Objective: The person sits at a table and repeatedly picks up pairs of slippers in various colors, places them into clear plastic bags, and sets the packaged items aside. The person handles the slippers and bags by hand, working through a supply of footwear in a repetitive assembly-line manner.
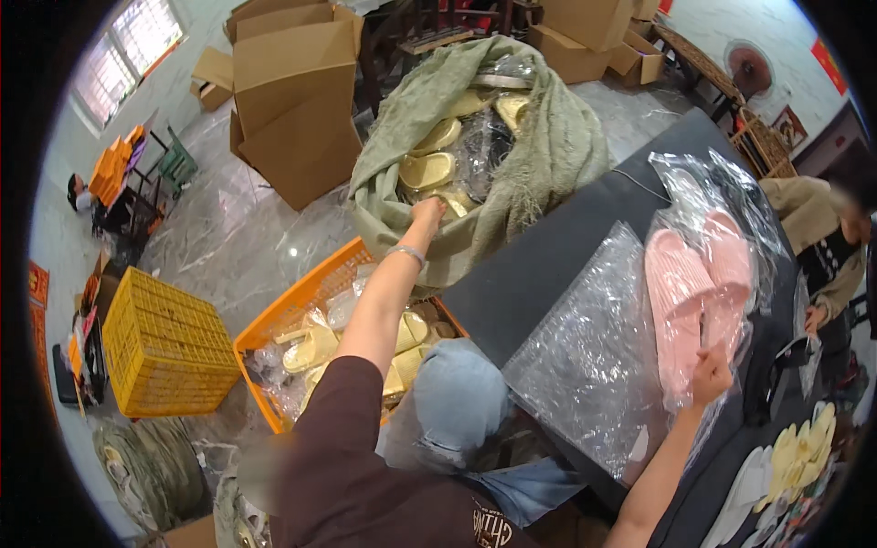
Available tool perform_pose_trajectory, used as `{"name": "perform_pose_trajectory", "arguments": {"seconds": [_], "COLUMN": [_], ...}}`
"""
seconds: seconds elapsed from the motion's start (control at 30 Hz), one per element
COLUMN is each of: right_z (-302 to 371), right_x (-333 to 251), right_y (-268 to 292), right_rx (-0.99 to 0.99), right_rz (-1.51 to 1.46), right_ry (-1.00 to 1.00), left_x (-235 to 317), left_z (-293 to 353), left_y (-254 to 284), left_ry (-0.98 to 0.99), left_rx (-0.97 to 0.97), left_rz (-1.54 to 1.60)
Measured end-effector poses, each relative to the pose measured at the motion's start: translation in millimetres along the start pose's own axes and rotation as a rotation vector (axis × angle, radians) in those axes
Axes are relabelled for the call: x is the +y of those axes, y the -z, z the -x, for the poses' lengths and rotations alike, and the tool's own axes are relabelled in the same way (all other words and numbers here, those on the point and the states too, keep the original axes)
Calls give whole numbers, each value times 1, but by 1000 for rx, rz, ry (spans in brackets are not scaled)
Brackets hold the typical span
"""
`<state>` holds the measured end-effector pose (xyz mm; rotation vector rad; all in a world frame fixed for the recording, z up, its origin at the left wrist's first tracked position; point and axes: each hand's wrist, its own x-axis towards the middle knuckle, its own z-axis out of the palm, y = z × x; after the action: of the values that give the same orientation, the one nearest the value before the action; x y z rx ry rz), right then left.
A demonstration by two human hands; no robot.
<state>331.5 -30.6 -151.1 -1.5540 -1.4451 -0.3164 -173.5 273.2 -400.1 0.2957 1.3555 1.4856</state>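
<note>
Right hand [713,376] grips bagged pink slippers [678,285], likely steadying them; left hand [427,212] (hold unclear on my feed) reaches into green sack [559,146].

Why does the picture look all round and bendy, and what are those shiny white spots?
Head view: the wide fisheye lens bends straight edges, and the corners are black; head view: the shiny spots include glare on the clear plastic bags and a glint on the marbled floor; head view: the window looks washed out.

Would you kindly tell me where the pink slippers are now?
On the head view's right, the pink slippers lie on the dark table, right of flat clear plastic, the right hand at their near end.
</note>
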Motion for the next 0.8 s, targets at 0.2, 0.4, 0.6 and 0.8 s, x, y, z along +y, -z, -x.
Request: {"name": "perform_pose_trajectory", "arguments": {"seconds": [0.2,0.4,0.6,0.8], "right_z": [7,3,4,2], "right_x": [6,-9,-8,-12], "right_y": [2,-6,-5,2], "right_rx": [2,10,23,-2], "right_rz": [38,51,93,95], "right_ry": [-194,-151,-126,-164], "left_x": [3,-3,1,-45], "left_z": [-47,-77,-64,-102], "left_y": [-26,-24,-37,-40], "left_ry": [445,467,706,565], "left_rx": [56,-89,66,127], "left_rz": [400,271,320,413]}}
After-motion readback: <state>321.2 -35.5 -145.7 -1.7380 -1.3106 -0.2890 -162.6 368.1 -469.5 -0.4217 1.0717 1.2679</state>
